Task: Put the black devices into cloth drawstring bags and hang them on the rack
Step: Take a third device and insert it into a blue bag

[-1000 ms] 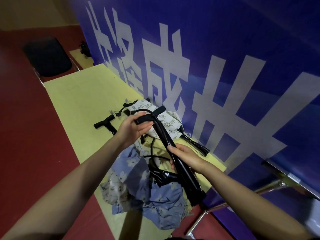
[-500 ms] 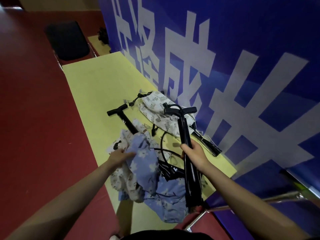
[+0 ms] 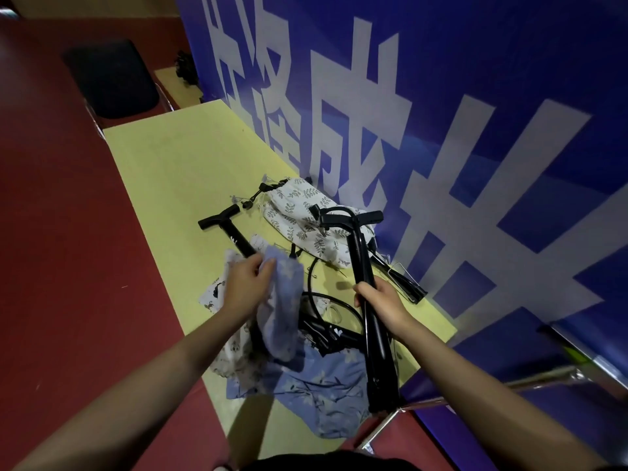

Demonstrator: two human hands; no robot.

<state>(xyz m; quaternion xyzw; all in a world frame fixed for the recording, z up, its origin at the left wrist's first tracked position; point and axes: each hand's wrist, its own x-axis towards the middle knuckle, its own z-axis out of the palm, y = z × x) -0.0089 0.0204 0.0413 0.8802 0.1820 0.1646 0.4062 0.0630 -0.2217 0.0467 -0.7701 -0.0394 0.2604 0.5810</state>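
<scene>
- Right hand (image 3: pixel 380 305), right of centre, wrapped around the shaft of a black pump-like device (image 3: pixel 365 287); T-handle tilted toward the upper middle of the frame, base low near the desk's front edge. Held mid-shaft, probably to keep the long body balanced and steerable toward a bag mouth.
- Left hand (image 3: pixel 246 283), left of centre, pinching a fold of the light blue floral drawstring bag (image 3: pixel 283 311) and lifting it off the heap; likely looking for the opening, though no mouth visible yet.
- Bag and device apart, side by side; nothing bagged at this point, judging by the bare shaft.
- Second black device (image 3: pixel 229 232) lying flat on the yellow desk (image 3: pixel 170 171), T-handle toward upper left, lower end hidden beneath the cloth; waiting its turn, presumably.
- White leaf-print bag (image 3: pixel 299 219) bunched against the blue banner (image 3: pixel 475 96) behind, drawstring trailing left.
- More blue cloth (image 3: pixel 323 392) spread at lower centre, with black hoses (image 3: pixel 323 321) tangled above it.
- Metal tubing at lower right, possibly the rack; too little shown to tell.
- Dark chair (image 3: pixel 112 76) at upper left.
</scene>
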